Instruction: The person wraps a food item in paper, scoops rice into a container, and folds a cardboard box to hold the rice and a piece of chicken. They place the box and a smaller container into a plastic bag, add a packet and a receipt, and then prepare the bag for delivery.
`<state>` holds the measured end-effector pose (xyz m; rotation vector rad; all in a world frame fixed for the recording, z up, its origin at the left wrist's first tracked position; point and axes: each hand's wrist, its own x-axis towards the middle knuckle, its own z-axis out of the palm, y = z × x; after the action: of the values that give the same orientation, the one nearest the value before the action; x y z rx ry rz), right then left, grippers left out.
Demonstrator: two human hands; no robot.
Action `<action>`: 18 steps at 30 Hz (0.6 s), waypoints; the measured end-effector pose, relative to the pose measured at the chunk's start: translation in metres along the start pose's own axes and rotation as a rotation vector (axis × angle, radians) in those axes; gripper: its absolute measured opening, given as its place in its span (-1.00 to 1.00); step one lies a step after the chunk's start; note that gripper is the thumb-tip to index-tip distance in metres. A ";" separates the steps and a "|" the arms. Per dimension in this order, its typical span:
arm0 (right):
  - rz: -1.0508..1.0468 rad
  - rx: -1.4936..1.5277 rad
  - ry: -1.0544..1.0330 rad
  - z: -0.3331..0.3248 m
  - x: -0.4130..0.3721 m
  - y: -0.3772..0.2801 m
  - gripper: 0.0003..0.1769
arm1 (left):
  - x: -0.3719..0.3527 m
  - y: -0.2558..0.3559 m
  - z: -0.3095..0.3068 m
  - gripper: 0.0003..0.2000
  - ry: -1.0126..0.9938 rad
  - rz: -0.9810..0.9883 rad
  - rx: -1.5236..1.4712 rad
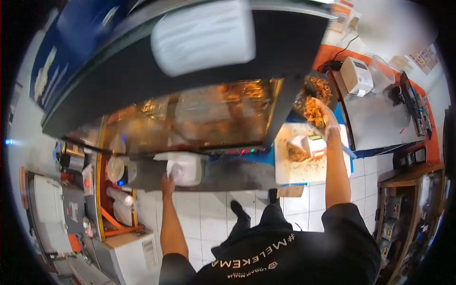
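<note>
My left hand (167, 183) grips the edge of a white container (185, 168) that sits on the ledge below a glass warming case (190, 118). My right hand (325, 121), in a clear plastic glove, holds a clump of fried chicken pieces (313, 111) raised above a white board (294, 175). On that board stands a small white paper box (308, 145) with fried food beside it (297, 153). A dark bowl of more fried chicken (319, 88) is just beyond my right hand.
The warming case holds several fried pieces behind glass, and a white bundle (204, 35) lies on its dark top. A white device (356, 76) stands on the grey counter (380, 118) at right. The white tiled floor (209, 213) lies below, with white bins (47, 209) at left.
</note>
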<state>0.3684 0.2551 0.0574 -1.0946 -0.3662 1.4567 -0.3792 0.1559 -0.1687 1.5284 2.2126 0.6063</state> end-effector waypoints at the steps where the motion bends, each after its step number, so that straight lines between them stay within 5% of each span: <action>1: 0.085 -0.006 -0.011 0.016 -0.036 0.012 -0.59 | -0.007 -0.006 0.009 -0.52 0.010 0.017 0.048; 2: 0.038 -0.034 -0.134 0.008 -0.050 0.043 -0.54 | -0.032 0.055 -0.014 -0.63 -0.009 -0.092 0.025; 3: 0.077 0.090 -0.215 0.019 -0.080 0.073 -0.51 | -0.044 0.046 0.002 -0.72 0.167 0.115 -0.034; 5: 0.264 0.164 -0.371 0.035 -0.118 0.137 -0.35 | -0.058 0.062 0.004 -0.75 0.001 -0.002 -0.069; 6: 0.297 -0.092 -0.260 0.053 -0.129 0.169 -0.30 | -0.069 0.074 0.004 -0.75 -0.001 -0.008 -0.021; 9: 0.494 -0.083 -0.337 0.148 -0.160 0.242 -0.49 | -0.090 0.069 0.018 -0.82 0.097 0.083 -0.127; 11: 0.079 -0.543 -0.483 0.206 -0.147 0.287 -0.60 | -0.097 0.087 0.000 -0.84 0.041 0.072 -0.159; 12: 0.142 -0.645 -0.502 0.224 -0.125 0.309 -0.64 | -0.098 0.088 -0.003 -0.85 0.043 0.086 -0.162; 14: -0.167 -1.062 -0.599 0.257 -0.110 0.340 -0.68 | -0.099 0.082 -0.001 -0.85 0.027 0.078 -0.211; 16: -0.983 -1.612 -0.707 0.278 -0.120 0.362 -0.70 | -0.094 0.073 0.008 -0.84 -0.013 0.041 -0.304; 18: -1.098 -1.903 -0.784 0.277 -0.124 0.368 -0.62 | -0.093 0.081 -0.001 -0.83 0.004 0.033 -0.265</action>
<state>-0.0898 0.1589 -0.0336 -1.0975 -2.7188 0.0463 -0.2859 0.0940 -0.1172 1.4296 2.0182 0.8749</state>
